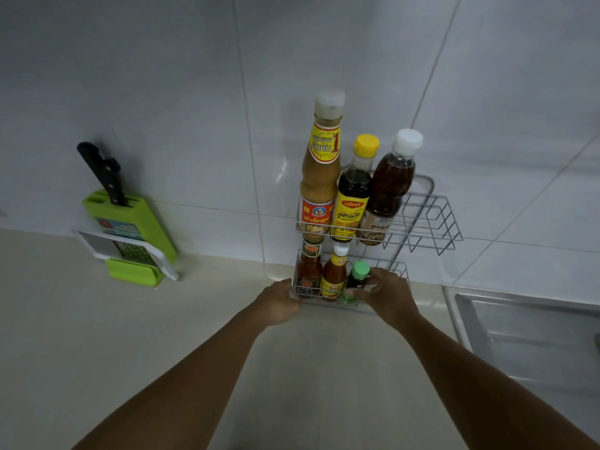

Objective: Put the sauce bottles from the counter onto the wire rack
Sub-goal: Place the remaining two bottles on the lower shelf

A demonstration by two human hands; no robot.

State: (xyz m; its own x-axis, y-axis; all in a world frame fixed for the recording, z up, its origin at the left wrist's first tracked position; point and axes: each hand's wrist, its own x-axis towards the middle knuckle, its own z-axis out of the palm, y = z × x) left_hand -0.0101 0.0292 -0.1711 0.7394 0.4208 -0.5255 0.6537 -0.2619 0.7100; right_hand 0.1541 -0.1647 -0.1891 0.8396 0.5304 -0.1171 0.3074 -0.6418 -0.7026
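Note:
A two-tier wire rack stands against the tiled wall. Its upper tier holds a tall tan sauce bottle, a dark bottle with a yellow cap and a brown bottle with a white cap. The lower tier holds a red sauce bottle, an orange chili sauce bottle and a small green-capped dark bottle. My right hand grips the green-capped bottle inside the lower tier. My left hand rests against the rack's lower left corner, fingers curled on the wire.
A green knife block with a black-handled knife and a grater stands at the left against the wall. A steel sink lies at the right. Beige counter stretches in front.

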